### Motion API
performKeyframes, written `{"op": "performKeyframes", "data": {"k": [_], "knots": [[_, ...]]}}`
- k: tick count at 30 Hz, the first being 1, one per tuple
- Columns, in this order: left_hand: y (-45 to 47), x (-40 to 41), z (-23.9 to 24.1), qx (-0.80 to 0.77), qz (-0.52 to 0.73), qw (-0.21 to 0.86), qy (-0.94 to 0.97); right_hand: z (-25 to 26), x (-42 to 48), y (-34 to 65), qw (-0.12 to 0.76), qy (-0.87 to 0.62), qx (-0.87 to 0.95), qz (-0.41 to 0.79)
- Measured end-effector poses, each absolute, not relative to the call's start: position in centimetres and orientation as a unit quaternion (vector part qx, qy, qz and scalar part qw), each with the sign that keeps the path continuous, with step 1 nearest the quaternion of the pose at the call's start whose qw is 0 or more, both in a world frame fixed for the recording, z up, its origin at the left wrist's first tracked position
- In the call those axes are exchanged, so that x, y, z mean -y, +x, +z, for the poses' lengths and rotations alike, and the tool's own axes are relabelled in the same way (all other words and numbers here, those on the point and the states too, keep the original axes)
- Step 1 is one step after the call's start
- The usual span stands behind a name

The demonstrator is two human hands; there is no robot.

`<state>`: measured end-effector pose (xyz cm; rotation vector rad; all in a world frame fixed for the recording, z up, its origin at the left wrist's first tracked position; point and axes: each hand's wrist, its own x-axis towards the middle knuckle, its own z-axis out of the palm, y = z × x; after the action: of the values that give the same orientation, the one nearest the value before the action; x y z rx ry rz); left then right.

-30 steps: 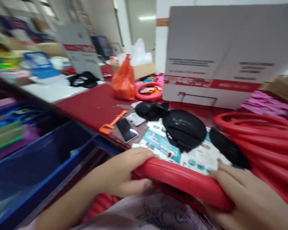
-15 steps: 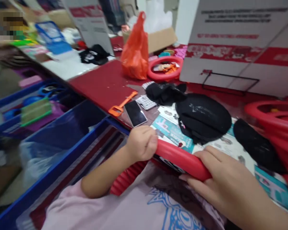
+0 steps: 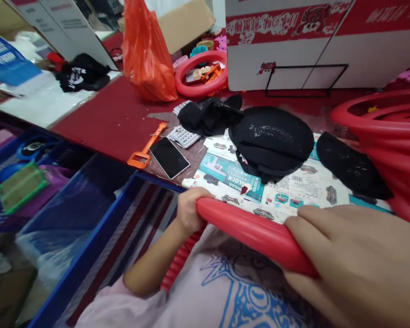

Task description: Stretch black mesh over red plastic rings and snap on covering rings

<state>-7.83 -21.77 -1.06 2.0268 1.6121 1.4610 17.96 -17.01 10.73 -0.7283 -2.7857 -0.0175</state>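
Right hand point(image 3: 358, 255) and red hoop stack point(image 3: 386, 136) cut by frame edge

Small goods packing or stockroom bench, by appearance. Ahead of the hands: large printed shipping carton point(image 3: 314, 45), stack of identical red plastic rings point(image 3: 382, 136) to the right, printed product leaflets point(image 3: 294, 187) spread on the red-covered counter point(image 3: 116, 123). Left of the hands: blue storage crates point(image 3: 99, 228) holding bagged goods. Calculator point(image 3: 183, 135) and phone point(image 3: 169, 157) lie near the counter edge.
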Motion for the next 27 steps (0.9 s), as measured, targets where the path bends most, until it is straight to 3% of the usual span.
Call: {"op": "performKeyframes", "data": {"k": [4, 8, 15, 22, 27], "knots": [[-5.8, 22.4, 0.1, -0.52, 0.487, 0.059, 0.7, 11.6, 16.1, 14.9, 0.107, -0.228, 0.968, 0.008], [-5.7, 21.7, 3.2, -0.461, 0.4, -0.066, 0.789, 11.4, 15.8, 13.0, 0.119, -0.159, 0.978, 0.059], [-8.1, 20.2, 1.6, -0.523, 0.424, -0.038, 0.739, 8.5, 17.6, 18.2, 0.126, -0.328, 0.934, 0.063], [-8.7, 20.2, 0.6, -0.526, 0.469, 0.007, 0.71, 7.4, 17.3, 18.0, 0.167, -0.311, 0.934, 0.062], [-9.1, 20.4, 0.5, -0.541, 0.498, 0.01, 0.678, 7.9, 16.8, 18.3, 0.128, -0.309, 0.923, 0.19]]}}
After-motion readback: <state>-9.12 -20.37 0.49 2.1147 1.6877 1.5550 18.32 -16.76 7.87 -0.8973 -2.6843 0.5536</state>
